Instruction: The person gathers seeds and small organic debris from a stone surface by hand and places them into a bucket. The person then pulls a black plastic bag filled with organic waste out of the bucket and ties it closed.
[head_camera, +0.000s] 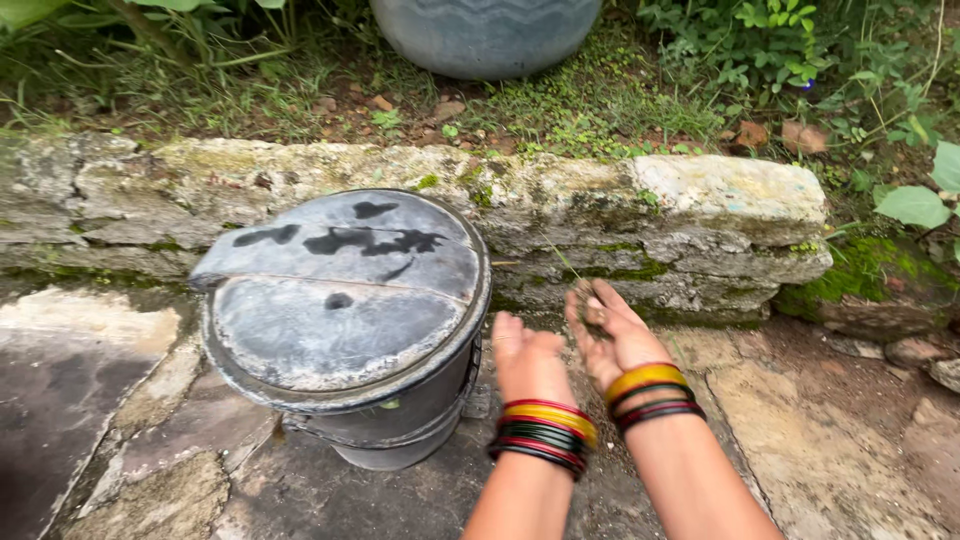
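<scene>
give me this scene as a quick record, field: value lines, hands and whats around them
setting: outdoors, stone paving by a low mossy stone kerb
left hand: palm down, fingers curled, next to the bin, holding nothing that shows
right hand: palm up, a small dark clump of debris on its fingers
wrists: red, yellow and dark bangles on both
bin: grey metal bin left of the hands, its dented lid on
behind kerb: large grey pot, weeds, green plants
</scene>
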